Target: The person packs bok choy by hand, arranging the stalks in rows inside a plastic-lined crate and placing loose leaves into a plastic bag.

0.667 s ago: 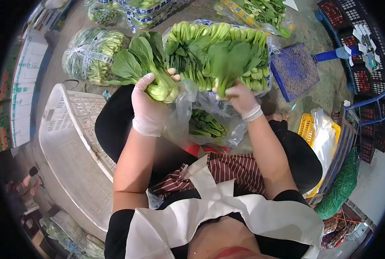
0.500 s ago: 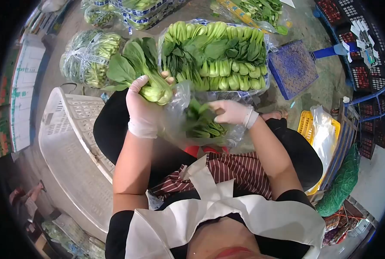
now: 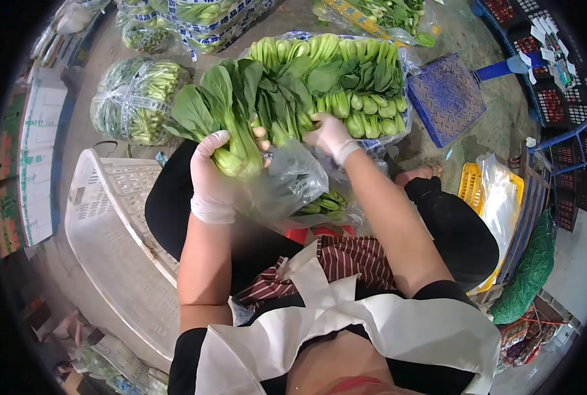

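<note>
My left hand (image 3: pixel 213 172), in a white glove, is wrapped around the pale base of a bok choy (image 3: pixel 239 155), whose leaves point up and away. My gloved right hand (image 3: pixel 329 137) is at the near edge of the bok choy stack (image 3: pixel 353 66), its fingers curled against the base of another bok choy (image 3: pixel 302 123). A clear plastic bag (image 3: pixel 300 174) hangs between my hands, touching my left hand's side. Below it, green stalks (image 3: pixel 330 203) show near my lap, partly hidden by plastic.
At left stands a white plastic crate (image 3: pixel 112 230). A wrapped bundle of greens (image 3: pixel 135 99) lies beyond it. A blue platform scale (image 3: pixel 446 99) is right of the stack. Clear bags (image 3: pixel 494 204) lie in a yellow basket (image 3: pixel 470 183) at right.
My right hand has left the stalks near the plastic bag and moved up to the bok choy stack. My left hand still holds its bok choy, now slightly lower.
</note>
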A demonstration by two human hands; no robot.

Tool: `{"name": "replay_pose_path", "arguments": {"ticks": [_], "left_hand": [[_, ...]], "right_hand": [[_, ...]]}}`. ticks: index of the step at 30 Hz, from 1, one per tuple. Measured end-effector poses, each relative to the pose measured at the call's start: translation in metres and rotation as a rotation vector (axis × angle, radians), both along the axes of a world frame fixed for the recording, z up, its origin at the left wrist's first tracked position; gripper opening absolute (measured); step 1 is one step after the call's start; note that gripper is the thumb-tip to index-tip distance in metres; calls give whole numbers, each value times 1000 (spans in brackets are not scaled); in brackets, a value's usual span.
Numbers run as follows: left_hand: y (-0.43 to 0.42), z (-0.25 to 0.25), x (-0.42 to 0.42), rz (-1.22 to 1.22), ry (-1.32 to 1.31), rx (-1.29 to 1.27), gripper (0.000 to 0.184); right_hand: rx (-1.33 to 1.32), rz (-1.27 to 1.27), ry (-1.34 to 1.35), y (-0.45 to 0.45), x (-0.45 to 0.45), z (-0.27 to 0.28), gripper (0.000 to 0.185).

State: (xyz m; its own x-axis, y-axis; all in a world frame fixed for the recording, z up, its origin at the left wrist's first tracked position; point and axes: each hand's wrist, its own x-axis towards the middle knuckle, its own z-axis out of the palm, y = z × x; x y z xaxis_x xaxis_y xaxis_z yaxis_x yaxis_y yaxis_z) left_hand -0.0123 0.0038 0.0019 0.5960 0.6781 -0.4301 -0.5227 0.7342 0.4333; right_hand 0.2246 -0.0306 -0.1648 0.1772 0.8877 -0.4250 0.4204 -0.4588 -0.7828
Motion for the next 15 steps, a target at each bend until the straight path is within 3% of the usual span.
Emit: {"name": "replay_pose_path", "arguments": {"ticks": [2, 3, 5, 7, 9, 11, 12, 14, 15], "left_hand": [[0, 2, 0, 33, 17, -37, 52], [0, 2, 0, 36, 13, -43, 52], [-1, 2, -1, 52, 42, -41, 52], [-3, 2, -1, 27, -13, -67, 53], [-6, -3, 0, -115, -74, -31, 55], [-12, 0, 5, -331, -79, 15, 57], [-17, 0, 8, -369, -34, 46, 56], [-26, -3, 16, -438, 22, 73, 56], [-29, -5, 20, -448, 8, 78, 56]], "right_hand": [[-49, 69, -21, -2, 26, 21, 52], [-71, -122, 276, -9, 37, 4, 43], [-124, -149, 556, -21, 59, 25, 40], [-29, -230, 648, -33, 70, 39, 37], [62, -355, 867, -51, 86, 22, 38], [106, -376, 919, -72, 82, 43, 36], [49, -347, 992, -83, 89, 19, 36], [252, 629, -652, -111, 85, 27, 37], [154, 603, -449, -124, 73, 45, 40]]}}
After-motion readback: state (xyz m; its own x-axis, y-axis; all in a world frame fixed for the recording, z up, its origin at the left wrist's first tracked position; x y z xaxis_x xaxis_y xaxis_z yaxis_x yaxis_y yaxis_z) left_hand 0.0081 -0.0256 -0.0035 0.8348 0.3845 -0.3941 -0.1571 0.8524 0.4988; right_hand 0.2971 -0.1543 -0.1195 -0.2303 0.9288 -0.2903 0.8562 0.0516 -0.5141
